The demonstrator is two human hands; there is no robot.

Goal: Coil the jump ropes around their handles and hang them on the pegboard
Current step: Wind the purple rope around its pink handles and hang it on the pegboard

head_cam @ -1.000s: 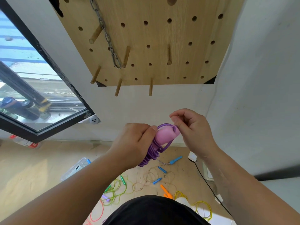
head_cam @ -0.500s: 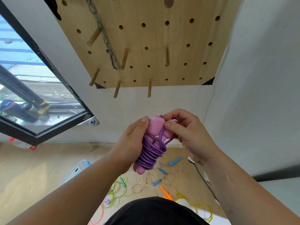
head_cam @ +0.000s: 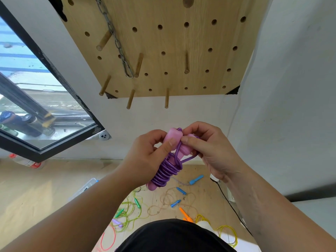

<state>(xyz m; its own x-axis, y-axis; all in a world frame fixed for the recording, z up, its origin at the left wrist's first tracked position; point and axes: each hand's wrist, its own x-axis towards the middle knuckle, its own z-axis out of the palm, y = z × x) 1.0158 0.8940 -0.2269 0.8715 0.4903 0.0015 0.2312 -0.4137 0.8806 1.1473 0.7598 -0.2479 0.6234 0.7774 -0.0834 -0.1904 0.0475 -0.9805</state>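
Under the pegboard (head_cam: 163, 42), our left hand (head_cam: 145, 157) grips the pink handles (head_cam: 172, 136), right hand (head_cam: 212, 151) pinches the purple rope (head_cam: 177, 155); a slip likely unwinds it.

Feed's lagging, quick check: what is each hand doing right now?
Left hand: gripping the pink handles wrapped in the purple jump rope.
Right hand: pinching a loop of that rope near the handle tops.

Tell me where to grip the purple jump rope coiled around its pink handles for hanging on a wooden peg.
Probably grip the purple jump rope at its tight coils, from the left, as the left hand does: the turns bind both pink handles together. That leaves the loose loop near the right hand free for a wooden peg.
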